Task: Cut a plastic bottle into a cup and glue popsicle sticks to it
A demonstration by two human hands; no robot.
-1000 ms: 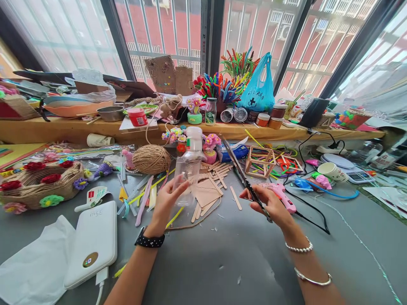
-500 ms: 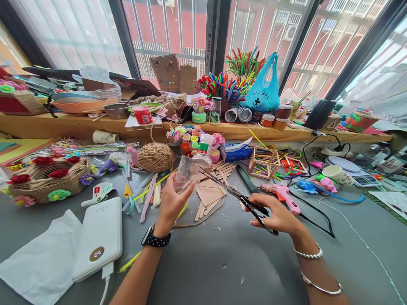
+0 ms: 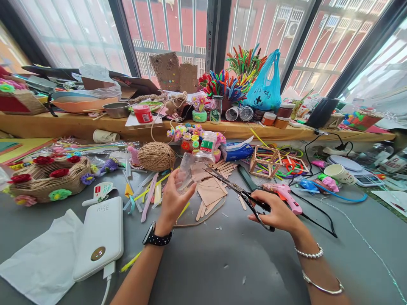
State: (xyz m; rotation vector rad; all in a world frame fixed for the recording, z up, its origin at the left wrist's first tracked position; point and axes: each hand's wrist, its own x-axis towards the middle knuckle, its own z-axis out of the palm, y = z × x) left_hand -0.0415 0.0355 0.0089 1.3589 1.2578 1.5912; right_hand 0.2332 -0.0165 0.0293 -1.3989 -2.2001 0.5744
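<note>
My left hand [image 3: 173, 198] is closed around a clear plastic piece [image 3: 185, 171], held upright between thumb and fingers; its exact kind I cannot make out. In my right hand [image 3: 275, 212] is a pair of dark scissors [image 3: 243, 192], fingers through the handles and blades pointing up and left toward the plastic. The blades look slightly parted, and their tips are apart from the plastic's right side. Beneath the blades lie a square wooden piece [image 3: 211, 190] and several craft sticks [image 3: 222, 169]. Behind the plastic stands a clear jar with a white lid [image 3: 208, 142].
A ball of twine [image 3: 157, 156] sits behind my left hand. The pink glue gun [image 3: 284, 197] and its black cord lie beyond my right hand. At left are a white power bank [image 3: 101, 237] and a flower-trimmed twine basket [image 3: 34, 188]. Small clear scraps [image 3: 244, 280] dot the grey table.
The scissors have shifted very slightly left and down relative to the glue gun. Both hands keep their holds, and the plastic piece stays almost in place.
</note>
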